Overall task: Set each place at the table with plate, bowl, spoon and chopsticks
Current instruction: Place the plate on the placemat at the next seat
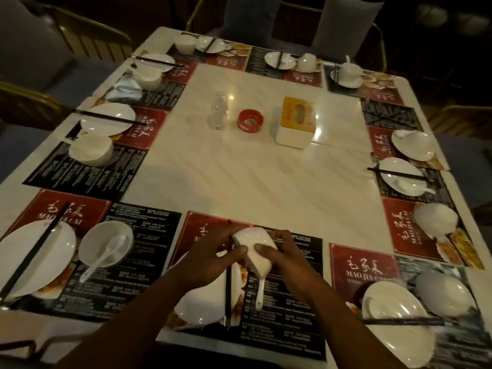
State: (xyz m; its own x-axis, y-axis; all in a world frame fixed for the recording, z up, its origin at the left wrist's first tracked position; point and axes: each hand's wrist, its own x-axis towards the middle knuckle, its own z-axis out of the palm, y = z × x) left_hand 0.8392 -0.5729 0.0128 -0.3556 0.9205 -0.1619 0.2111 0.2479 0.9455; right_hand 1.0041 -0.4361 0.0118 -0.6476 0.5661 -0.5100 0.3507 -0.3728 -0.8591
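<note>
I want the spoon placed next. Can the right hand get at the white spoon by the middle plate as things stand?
Probably not straight away: the right hand and the left hand both hold the tilted bowl. The spoon lies just below the bowl with nothing over its handle, so once the bowl is down the way looks free.

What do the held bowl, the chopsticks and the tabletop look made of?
Bowl, tilted in both hands: glazed white ceramic by the look, smooth and opaque; melamine is possible.
Chopsticks across the near plate: black, matte, thin; plastic or lacquered wood, can't tell which.
Tabletop: polished pale stone or a marble-look laminate, with faint veining and glossy light reflections.
</note>
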